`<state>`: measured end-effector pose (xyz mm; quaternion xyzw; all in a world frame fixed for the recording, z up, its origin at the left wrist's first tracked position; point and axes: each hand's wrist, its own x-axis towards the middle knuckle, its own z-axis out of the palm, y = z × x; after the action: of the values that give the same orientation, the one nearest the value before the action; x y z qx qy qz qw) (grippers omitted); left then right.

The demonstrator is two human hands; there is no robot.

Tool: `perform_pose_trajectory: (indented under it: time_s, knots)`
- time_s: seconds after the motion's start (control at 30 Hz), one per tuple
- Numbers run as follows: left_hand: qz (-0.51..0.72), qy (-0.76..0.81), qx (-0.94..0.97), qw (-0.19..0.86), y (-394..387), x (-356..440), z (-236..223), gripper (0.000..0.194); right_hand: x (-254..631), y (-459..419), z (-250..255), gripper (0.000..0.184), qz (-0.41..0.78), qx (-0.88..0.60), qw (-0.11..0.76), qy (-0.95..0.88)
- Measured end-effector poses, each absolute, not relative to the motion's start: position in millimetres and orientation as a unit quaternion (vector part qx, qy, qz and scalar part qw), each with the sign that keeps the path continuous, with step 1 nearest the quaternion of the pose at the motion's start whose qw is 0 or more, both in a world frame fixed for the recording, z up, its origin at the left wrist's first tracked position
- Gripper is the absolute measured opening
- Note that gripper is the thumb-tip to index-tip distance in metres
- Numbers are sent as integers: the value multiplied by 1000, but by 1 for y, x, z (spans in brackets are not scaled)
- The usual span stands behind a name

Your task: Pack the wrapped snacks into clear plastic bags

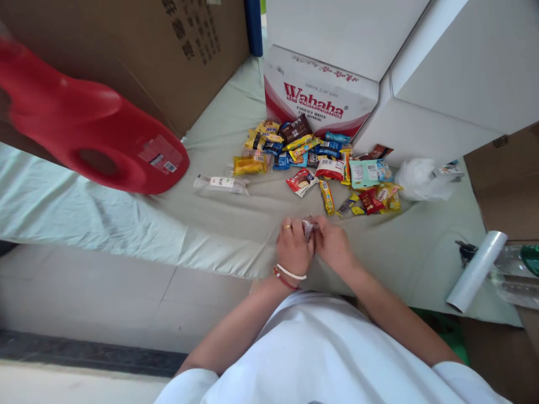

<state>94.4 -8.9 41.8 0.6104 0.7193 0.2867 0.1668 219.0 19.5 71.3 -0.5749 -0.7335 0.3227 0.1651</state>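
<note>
Both my hands meet over the near part of a pale green cloth [126, 224]. My left hand [292, 247], with a ring and wrist bands, and my right hand [334, 244] are both closed on a small dark-red wrapped snack [309, 226] held between them. Beyond my hands lies a scattered pile of snack packets [311, 157] in yellow, blue, red and brown wrappers. A clear packet with a white label [221, 184] lies apart to the left of the pile.
A large red plastic jug [84, 129] lies at the left. A Wahaha carton [315, 98], white boxes [442, 73] and brown cardboard [177, 50] stand behind. A crumpled white bag [419, 178] and a roll of clear film [475, 272] are at the right.
</note>
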Motion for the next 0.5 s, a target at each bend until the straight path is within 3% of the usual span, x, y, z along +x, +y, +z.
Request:
perform_pose_trajectory:
  time_s: [0.2, 0.43, 0.5]
  knots:
    - [408, 541, 703, 216, -27, 120, 34, 37, 246, 11, 49, 44, 630, -518, 340, -468]
    - [502, 481, 542, 472, -18, 98, 26, 30, 262, 14, 38, 50, 555, -546, 330, -535]
    - [506, 518, 510, 464, -22, 73, 33, 29, 289, 13, 54, 48, 507, -577, 356, -532]
